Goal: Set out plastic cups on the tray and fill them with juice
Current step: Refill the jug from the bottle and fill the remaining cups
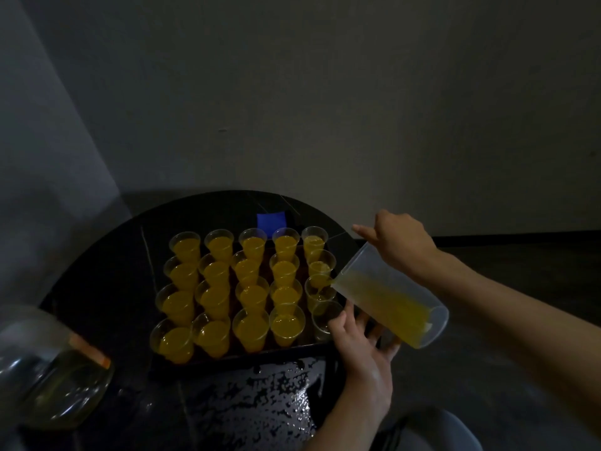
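Note:
A dark tray (pixel 247 354) on a round black table holds several clear plastic cups (pixel 252 330) filled with orange juice. My right hand (pixel 401 242) grips the handle of a translucent jug (pixel 395 301), tipped left so juice runs from its spout into a cup (pixel 318 288) in the right column. The cup (pixel 325 320) at the near right corner looks empty. My left hand (pixel 361 340) lies beside that corner cup with fingers spread under the jug, its thumb against the cup.
The table (pixel 107 278) has a wet, shiny patch (pixel 260 392) in front of the tray. A large clear bottle with an orange label (pixel 55 372) stands at the near left. A blue object (pixel 271 222) lies behind the tray. A grey wall rises behind.

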Demonstrator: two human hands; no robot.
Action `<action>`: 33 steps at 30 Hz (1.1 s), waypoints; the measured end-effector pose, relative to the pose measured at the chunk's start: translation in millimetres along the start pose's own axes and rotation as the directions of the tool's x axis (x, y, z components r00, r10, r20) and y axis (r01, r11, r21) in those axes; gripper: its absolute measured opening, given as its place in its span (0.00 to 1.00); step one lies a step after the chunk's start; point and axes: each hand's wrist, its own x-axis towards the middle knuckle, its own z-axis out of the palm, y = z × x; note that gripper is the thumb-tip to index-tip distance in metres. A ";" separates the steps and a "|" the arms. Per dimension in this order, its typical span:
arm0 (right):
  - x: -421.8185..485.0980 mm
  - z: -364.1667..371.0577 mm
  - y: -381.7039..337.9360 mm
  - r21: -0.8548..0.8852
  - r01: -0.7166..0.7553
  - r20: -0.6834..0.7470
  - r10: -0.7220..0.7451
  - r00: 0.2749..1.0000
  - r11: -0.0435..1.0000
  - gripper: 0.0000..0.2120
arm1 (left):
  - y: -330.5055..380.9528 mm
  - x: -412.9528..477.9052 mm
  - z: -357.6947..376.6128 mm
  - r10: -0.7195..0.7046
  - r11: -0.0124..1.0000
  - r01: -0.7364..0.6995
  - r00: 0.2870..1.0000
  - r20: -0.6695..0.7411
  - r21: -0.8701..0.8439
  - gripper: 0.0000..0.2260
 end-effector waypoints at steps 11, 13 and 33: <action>1.9 -1.9 -2.5 0.014 -0.001 0.024 0.001 1.000 1.000 0.22 | 1.6 -1.4 2.7 0.003 1.000 -0.003 1.000 0.005 -0.006 0.24; 1.1 -3.2 -3.1 0.003 0.002 0.019 -0.002 1.000 1.000 0.22 | 1.6 -1.7 3.1 0.006 1.000 -0.006 1.000 0.007 -0.005 0.24; -0.4 -3.6 -0.6 0.000 -0.005 0.003 0.005 1.000 1.000 0.24 | -1.4 -0.9 2.9 0.001 1.000 -0.001 1.000 0.021 -0.001 0.24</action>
